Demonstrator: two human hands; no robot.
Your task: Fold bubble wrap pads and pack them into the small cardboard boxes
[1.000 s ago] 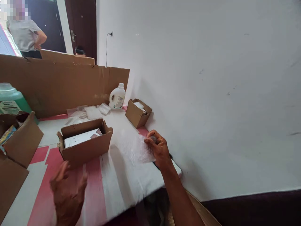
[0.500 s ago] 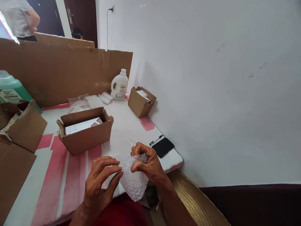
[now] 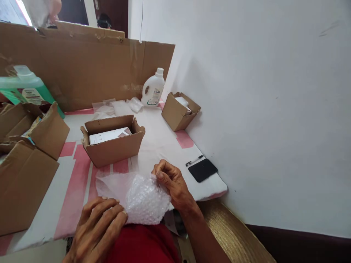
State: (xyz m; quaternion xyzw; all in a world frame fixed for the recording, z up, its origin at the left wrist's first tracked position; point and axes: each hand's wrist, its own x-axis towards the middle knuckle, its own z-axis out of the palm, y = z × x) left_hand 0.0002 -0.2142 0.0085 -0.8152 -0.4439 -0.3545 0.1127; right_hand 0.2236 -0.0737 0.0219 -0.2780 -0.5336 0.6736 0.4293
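right grip (image 3: 173, 185) pinches bubble wrap (image 3: 146, 201) at its upper right; left grip (image 3: 99, 226) at its near left edge, can't tell if holding. wrap now spread wider between grips, more laid open. carton (image 3: 116, 150) ahead of left grip.

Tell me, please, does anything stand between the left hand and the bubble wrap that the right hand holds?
Nothing visible does. The left hand is at the near left edge of the bubble wrap, whose right side the right hand pinches. The middle cardboard box stands beyond, not between.
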